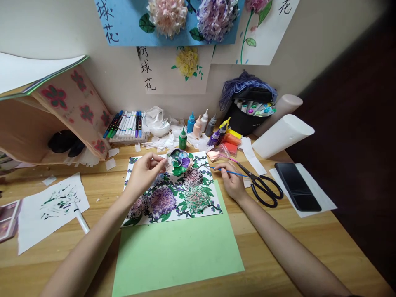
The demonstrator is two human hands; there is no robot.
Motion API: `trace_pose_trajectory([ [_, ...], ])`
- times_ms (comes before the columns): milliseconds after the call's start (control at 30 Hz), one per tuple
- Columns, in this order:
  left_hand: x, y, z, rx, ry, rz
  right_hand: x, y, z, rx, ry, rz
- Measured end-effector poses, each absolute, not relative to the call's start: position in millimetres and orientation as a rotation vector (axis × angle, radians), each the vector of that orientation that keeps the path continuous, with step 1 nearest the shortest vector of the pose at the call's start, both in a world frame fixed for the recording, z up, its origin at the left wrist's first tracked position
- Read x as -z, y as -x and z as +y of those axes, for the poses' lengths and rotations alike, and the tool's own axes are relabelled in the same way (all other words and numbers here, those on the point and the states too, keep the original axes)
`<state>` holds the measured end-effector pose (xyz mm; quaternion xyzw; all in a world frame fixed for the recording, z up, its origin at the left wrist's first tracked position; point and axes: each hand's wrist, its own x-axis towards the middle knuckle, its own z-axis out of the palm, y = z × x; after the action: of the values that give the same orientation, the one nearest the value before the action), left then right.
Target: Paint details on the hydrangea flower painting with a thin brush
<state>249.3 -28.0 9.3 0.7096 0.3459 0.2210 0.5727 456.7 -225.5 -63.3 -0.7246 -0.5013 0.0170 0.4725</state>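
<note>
Between the thumb and fingers of my left hand (147,171) is the edge of a small paint palette (178,162) with green, purple and dark paint in its wells. It is held above the upper part of a flower picture (163,202), partly hiding it. Puffy purple, pink and green blossoms with dark green leaves cover that picture. My right hand (232,180) grips a thin blue paintbrush (230,170), its tip pointing left toward the picture's right edge. Under the picture lies a light green sheet (179,255).
Black-handled scissors (262,187) lie right of my right hand, near a phone (297,185) on white paper. Behind stand several paint bottles (182,139), a marker set (130,126) and a black pen bag (247,115). A paint-smeared paper (55,206) lies left, below a decorated box (71,103).
</note>
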Motion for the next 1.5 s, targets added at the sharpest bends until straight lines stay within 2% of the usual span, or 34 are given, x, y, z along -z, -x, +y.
trace_pose_trajectory([
  [1067, -8, -248, -27, -0.519, -1.684, 0.802, 63, -456, -226, 0.018, 1.775, -1.212],
  [1300, -7, -249, -30, -0.517, -1.661, 0.798, 63, -440, -234, 0.189, 1.533, -1.198],
  [1500, -6, -249, -32, -0.498, -1.658, 0.764, 48, -411, -234, 0.054, 1.443, -1.502],
])
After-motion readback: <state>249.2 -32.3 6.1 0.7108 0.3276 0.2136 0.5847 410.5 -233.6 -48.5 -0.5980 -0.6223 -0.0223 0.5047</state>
